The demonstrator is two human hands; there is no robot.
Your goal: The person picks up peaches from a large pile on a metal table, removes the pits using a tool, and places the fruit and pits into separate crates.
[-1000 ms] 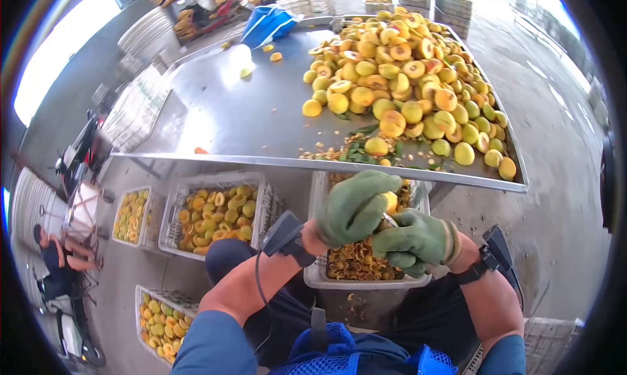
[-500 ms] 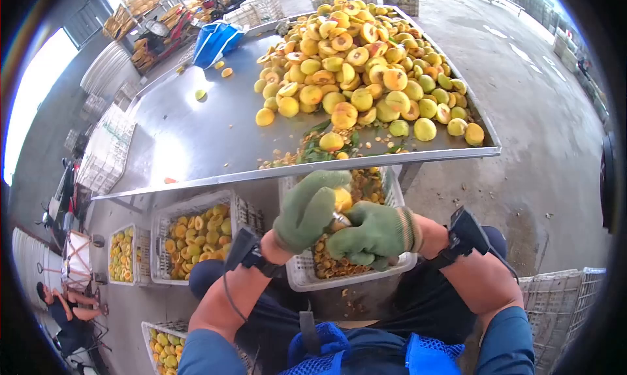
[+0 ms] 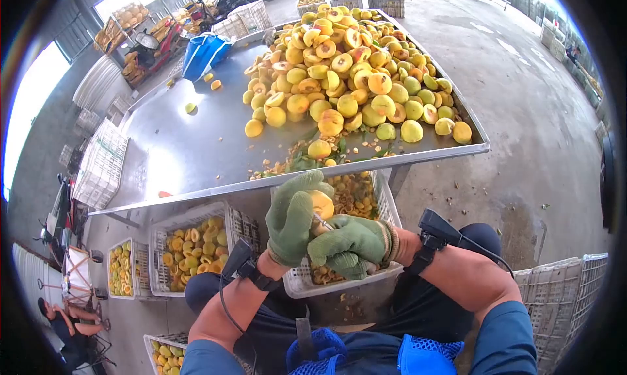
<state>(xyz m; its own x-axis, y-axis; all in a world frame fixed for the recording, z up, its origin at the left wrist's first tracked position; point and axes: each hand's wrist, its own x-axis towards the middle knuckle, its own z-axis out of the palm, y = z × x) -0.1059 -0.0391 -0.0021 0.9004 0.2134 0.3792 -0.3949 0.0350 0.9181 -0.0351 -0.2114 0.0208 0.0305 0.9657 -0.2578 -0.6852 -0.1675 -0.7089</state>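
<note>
Peach (image 3: 321, 204) clamped in the gloved left hand (image 3: 290, 219), the right hand (image 3: 349, 244) closed round a small metal tool (image 3: 324, 223) set against the fruit. Directly beneath both hands a white crate (image 3: 339, 285) holds pits (image 3: 353, 192); crates of halved peaches (image 3: 196, 241) stand left of the left hand. Beyond the hands a heap of peaches (image 3: 353, 81), many whole, covers the steel worktop (image 3: 189, 146), so much appears left. The tool's tip is hidden between the hands.

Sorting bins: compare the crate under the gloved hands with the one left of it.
The near crate holds small brownish pieces; the left crate, larger yellow fruit halves. The left hand, gripping a fruit, and right hand overlap the near crate; the left crate is uncovered. Both are white mesh.
</note>
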